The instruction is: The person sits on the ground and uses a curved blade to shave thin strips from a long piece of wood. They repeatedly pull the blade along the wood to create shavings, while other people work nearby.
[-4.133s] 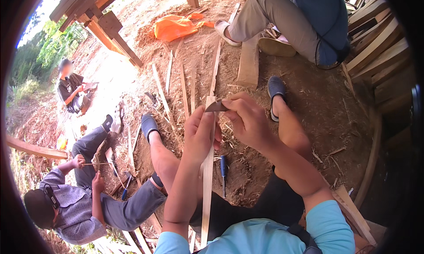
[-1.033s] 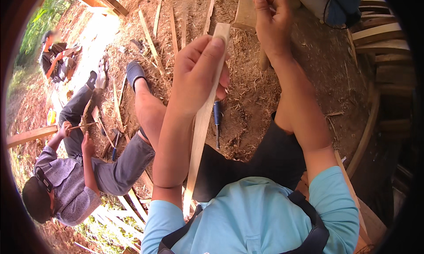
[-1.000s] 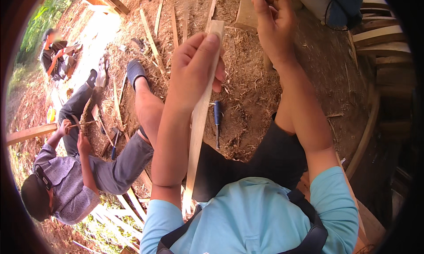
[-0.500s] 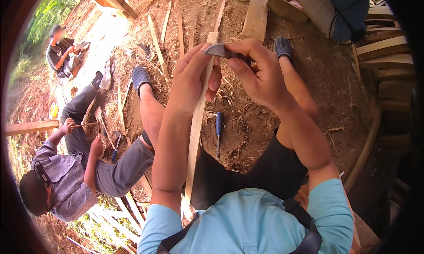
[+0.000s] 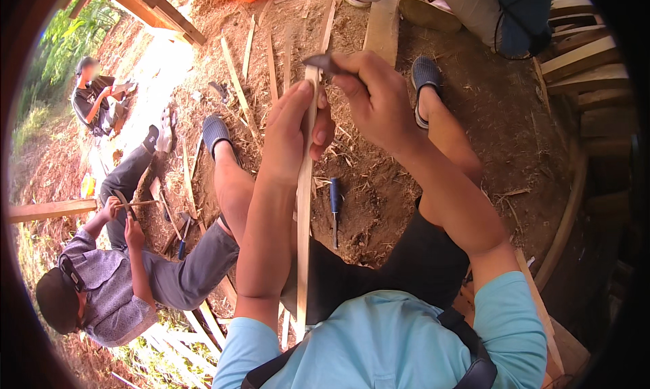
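My left hand (image 5: 288, 135) is closed round a long, pale wooden strip (image 5: 304, 240) that runs from near my lap away from me. In my right hand (image 5: 382, 108) is a knife with a dark, curved blade (image 5: 321, 64); its handle is hidden by my fingers. The blade lies across the strip close to its far end, just beyond my left thumb. A blue-handled tool with a thin metal shaft (image 5: 334, 203) rests on the dirt between my legs, its exact kind unclear.
Several thin wooden strips (image 5: 237, 77) and shavings lie ahead. At left sits a co-worker (image 5: 101, 287) with a stick and a blade; another person (image 5: 101, 94) sits farther off. A person's legs (image 5: 467, 13) are at the top right, near stacked curved timber (image 5: 582, 57).
My right hand has moved slightly up and left, tilting the blade across the strip's end. The strip now stands straighter in view. The co-worker's hands have come closer together.
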`<state>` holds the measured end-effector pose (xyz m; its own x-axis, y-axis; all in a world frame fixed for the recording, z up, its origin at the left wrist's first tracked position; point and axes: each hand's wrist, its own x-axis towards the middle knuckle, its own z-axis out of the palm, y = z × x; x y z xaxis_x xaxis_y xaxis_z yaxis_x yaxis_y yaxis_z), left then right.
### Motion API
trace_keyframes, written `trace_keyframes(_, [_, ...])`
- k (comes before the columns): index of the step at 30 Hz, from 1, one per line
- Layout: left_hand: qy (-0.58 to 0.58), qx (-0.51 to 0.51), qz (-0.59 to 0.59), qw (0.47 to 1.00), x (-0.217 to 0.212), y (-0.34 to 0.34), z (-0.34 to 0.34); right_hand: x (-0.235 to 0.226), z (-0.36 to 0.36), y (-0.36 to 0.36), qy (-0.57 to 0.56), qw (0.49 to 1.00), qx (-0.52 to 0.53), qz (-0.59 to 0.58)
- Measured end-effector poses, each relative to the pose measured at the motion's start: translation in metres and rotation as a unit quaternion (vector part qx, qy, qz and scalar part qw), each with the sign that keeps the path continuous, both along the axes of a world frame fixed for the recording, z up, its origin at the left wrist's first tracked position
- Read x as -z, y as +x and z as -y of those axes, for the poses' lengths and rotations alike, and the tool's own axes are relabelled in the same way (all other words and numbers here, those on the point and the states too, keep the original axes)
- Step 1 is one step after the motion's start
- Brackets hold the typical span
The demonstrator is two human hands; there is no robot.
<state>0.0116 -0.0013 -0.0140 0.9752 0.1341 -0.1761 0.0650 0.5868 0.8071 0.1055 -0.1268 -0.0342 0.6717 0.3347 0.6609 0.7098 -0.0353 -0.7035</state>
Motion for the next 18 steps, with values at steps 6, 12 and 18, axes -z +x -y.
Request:
trace_keyframes(6, [0.03, 0.059, -0.008, 0.998, -0.006, -0.011, -0.001, -0.011, 0.011, -0.011, -0.011, 1.0, -0.008, 0.016])
trace_keyframes(12, [-0.079, 0.021, -0.064, 0.995, 0.0, -0.012, -0.024, -0.014, 0.019, -0.03, -0.052, 0.993, -0.108, 0.003])
trace_keyframes(18, [-0.223, 0.037, -0.048, 0.973, -0.002, -0.013, -0.013, -0.015, 0.025, -0.026, -0.081, 0.988, -0.11, -0.071])
